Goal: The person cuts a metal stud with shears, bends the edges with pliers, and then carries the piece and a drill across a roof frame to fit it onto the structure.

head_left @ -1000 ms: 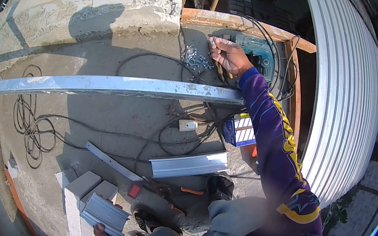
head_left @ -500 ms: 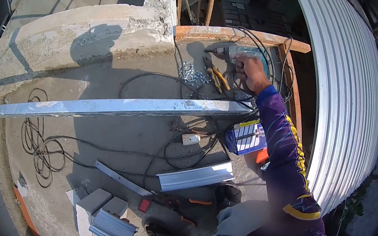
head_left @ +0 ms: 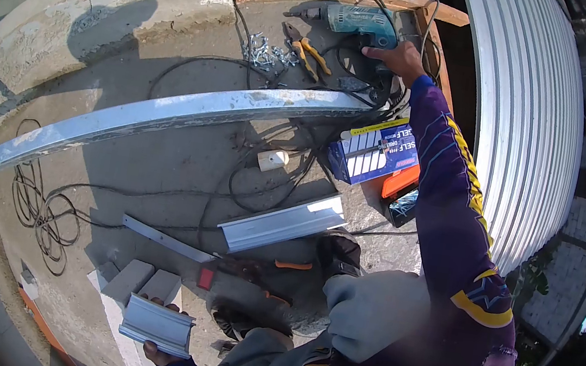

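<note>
My right hand (head_left: 400,60) has its fingers round the handle of a teal power drill (head_left: 364,22), which lies on its side on the concrete by the wooden frame. Pliers with yellow handles (head_left: 304,51) and a scatter of silver screws (head_left: 266,54) are left of the drill. Low in the view, my left hand (head_left: 160,352) grips a short piece of ribbed metal profile (head_left: 157,324), with the thumb at its lower edge and fingertips showing above. A similar, longer profile piece (head_left: 283,223) rests on the floor.
A long metal bar (head_left: 161,111) crosses the work area. Beyond my right arm are corrugated roofing (head_left: 525,156) and a drop. A blue screw box (head_left: 376,152), black cables (head_left: 48,216), a flat metal strip (head_left: 165,238), concrete blocks (head_left: 129,281) and snips (head_left: 251,268) lie around.
My right hand has gone from above the drill down onto its handle, and its fist has turned. The view has shifted, while my left hand still holds the short profile.
</note>
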Demonstrator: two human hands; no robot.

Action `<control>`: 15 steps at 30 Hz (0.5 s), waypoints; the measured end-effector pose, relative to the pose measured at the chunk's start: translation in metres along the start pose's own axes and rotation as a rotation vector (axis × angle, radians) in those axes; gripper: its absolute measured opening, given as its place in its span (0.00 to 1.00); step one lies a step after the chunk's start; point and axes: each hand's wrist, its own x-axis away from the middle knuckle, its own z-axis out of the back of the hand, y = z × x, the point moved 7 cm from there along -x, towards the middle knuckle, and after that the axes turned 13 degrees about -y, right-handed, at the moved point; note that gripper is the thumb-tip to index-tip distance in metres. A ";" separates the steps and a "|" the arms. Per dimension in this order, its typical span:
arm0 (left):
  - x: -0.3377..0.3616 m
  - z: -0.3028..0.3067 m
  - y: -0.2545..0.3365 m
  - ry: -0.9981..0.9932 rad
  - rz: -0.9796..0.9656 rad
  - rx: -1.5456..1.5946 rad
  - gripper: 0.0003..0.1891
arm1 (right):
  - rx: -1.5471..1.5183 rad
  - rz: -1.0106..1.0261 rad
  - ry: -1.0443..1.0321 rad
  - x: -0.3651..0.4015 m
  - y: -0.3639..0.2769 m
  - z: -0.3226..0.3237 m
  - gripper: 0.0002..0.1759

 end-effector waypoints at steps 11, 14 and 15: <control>-0.002 -0.006 0.005 -0.044 -0.017 0.004 0.51 | -0.859 -0.031 -0.310 0.013 -0.030 0.015 0.06; -0.006 0.004 0.006 -0.113 0.038 0.013 0.50 | -0.671 -0.027 -0.241 0.055 -0.074 0.054 0.07; -0.006 0.005 0.006 -0.115 0.031 0.027 0.50 | -0.521 -0.039 -0.231 0.063 -0.088 0.066 0.08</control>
